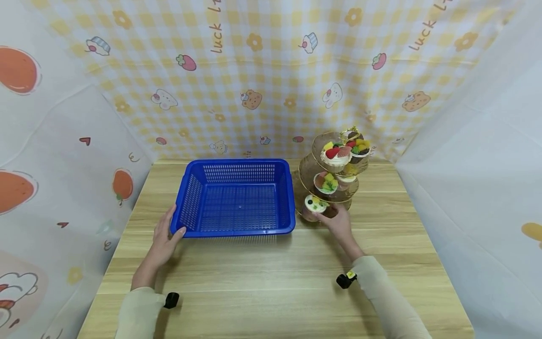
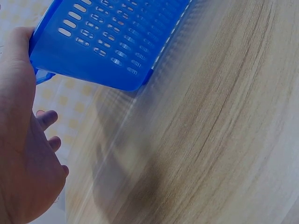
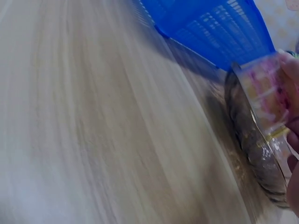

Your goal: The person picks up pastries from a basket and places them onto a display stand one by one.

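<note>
My left hand (image 1: 164, 239) grips the front left corner of a blue plastic basket (image 1: 238, 233), the thumb over its rim. In the left wrist view the basket's slotted wall (image 2: 100, 46) stands beside the thumb. On the right, my right hand (image 1: 338, 223) holds a dessert cup (image 1: 314, 207) with a white, fruit-dotted top on the lowest tier of a tiered stand (image 1: 306, 172). Pink and cream layers show through the clear cup (image 3: 268, 91) in the right wrist view, close over the tier's wavy edge (image 3: 247, 135).
Higher tiers carry several fruit-topped cups, among them one with strawberry (image 1: 336, 155), one with yellow fruit (image 1: 326, 182) and a dark one (image 1: 360, 149). The basket stands just left of the stand on the wooden table (image 1: 254, 292). A checked cloth (image 1: 271, 108) hangs behind.
</note>
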{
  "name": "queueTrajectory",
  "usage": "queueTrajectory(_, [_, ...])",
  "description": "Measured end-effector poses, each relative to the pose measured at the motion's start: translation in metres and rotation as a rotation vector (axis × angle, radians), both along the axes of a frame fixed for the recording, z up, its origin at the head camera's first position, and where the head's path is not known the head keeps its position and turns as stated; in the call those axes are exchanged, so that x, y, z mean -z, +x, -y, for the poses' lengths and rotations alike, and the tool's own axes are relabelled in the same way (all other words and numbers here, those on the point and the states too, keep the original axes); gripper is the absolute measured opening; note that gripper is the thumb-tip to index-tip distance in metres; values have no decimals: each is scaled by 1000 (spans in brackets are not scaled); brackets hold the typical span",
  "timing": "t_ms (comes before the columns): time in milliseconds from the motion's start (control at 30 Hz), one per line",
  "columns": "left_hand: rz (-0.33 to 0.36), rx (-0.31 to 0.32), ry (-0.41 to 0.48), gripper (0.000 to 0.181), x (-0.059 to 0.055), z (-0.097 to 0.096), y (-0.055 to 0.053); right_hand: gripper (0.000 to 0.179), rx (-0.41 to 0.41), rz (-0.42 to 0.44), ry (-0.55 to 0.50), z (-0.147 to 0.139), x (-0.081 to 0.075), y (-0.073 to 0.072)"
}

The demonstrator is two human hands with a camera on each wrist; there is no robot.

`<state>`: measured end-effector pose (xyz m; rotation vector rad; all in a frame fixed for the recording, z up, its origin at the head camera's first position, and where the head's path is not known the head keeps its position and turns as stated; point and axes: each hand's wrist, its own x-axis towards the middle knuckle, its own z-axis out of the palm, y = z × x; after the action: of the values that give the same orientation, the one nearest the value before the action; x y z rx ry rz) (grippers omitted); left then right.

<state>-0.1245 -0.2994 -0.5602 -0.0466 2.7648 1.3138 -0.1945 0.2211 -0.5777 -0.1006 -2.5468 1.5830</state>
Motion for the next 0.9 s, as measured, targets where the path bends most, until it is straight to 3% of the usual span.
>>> queueTrajectory(333, [-8,0,4,76,1,-1,-1,52,69,-46,55,4,0,-4])
queueTrajectory(667, [2,0,5,76,0,-1,-1,61,117,-109,49,6,5,-7])
queueTrajectory(900, [6,-1,9,77,1,0,0,63,147,-99,84,7,8,-7])
